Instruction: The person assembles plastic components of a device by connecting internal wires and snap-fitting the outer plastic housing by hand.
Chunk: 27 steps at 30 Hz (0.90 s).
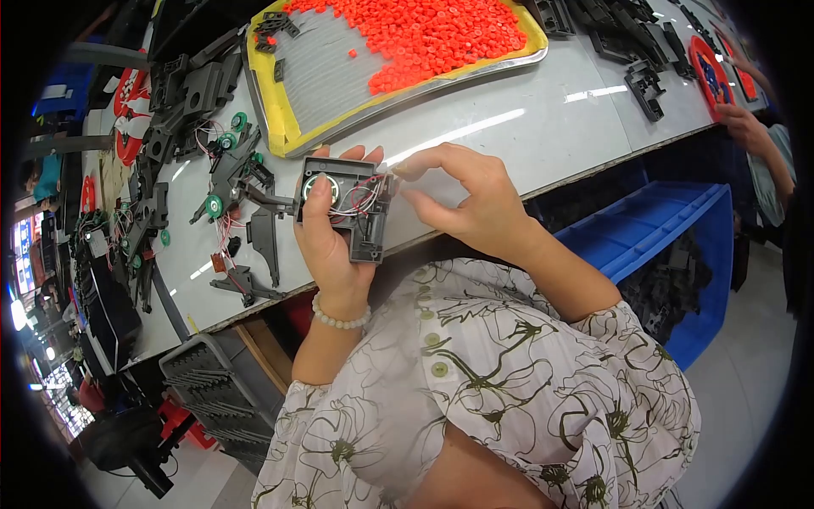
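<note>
My left hand (326, 246) is wrapped round a dark grey plastic housing (367, 242), its thumb lying over a round speaker (321, 190) set in one end. Thin red, white and black wires (363, 200) loop across the open inside of the housing. Beside its right edge, my right hand (475, 195) has thumb and forefinger curled close together near the wire ends. Whatever lies between those fingertips is too small to make out.
Grey plastic parts and green-rimmed speakers (214, 205) with wires lie at left on the white table (475, 136). A yellow-edged tray (284, 127) of small orange-red pieces (441, 38) stands ahead. A blue crate (721, 254) is below right. Another person's hand (746, 127) is at far right.
</note>
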Each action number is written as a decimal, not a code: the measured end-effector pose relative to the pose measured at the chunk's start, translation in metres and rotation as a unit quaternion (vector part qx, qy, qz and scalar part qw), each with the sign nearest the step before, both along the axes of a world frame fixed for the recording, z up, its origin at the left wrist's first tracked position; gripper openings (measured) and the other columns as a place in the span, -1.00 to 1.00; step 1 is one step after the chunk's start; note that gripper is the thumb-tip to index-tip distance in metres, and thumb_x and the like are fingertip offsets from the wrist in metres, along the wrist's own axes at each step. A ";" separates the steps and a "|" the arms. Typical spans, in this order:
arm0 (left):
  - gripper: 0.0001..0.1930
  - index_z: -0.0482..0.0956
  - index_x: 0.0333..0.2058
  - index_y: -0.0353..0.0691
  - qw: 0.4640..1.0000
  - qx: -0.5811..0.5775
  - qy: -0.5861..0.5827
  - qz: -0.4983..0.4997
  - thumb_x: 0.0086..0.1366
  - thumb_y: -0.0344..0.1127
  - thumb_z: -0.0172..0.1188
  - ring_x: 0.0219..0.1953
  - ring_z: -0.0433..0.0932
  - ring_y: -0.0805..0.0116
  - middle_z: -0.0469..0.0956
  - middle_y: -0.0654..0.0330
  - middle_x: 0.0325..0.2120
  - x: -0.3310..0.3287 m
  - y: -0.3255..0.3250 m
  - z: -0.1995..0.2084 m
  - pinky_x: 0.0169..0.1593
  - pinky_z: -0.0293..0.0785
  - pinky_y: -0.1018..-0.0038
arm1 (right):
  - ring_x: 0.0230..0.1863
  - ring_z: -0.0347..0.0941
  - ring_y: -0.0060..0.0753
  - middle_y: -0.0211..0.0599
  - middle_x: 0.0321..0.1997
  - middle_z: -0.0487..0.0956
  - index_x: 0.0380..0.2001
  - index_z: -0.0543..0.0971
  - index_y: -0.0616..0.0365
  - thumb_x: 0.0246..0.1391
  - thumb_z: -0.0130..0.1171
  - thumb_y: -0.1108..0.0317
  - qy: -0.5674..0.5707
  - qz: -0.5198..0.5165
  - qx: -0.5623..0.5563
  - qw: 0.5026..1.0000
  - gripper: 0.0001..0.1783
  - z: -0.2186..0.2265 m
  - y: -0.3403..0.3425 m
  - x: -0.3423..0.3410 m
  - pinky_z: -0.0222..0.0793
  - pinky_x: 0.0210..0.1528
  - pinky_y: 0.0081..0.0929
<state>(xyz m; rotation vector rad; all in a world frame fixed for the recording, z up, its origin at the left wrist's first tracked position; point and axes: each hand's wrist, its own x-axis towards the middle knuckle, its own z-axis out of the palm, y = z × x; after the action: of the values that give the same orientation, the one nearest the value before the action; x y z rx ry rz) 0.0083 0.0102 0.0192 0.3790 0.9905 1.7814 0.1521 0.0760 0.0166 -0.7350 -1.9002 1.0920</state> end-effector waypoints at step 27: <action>-0.61 0.26 0.02 -0.30 0.996 0.001 -0.083 -0.029 0.28 -0.20 -0.11 0.08 0.34 0.00 0.39 -0.06 -0.05 -0.009 0.001 0.015 -0.02 0.45 0.07 | -0.37 0.46 -0.29 -0.22 -0.42 0.52 -0.37 0.52 0.26 -0.15 0.21 0.44 0.114 0.043 -0.018 0.992 -0.79 0.008 0.004 -0.005 0.37 -0.26 -0.46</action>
<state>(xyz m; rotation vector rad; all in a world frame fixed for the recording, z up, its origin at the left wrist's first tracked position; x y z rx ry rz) -0.0005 0.0115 0.0338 0.2530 0.8523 1.7311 0.1474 0.0802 0.0250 -0.5281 -1.7343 1.2133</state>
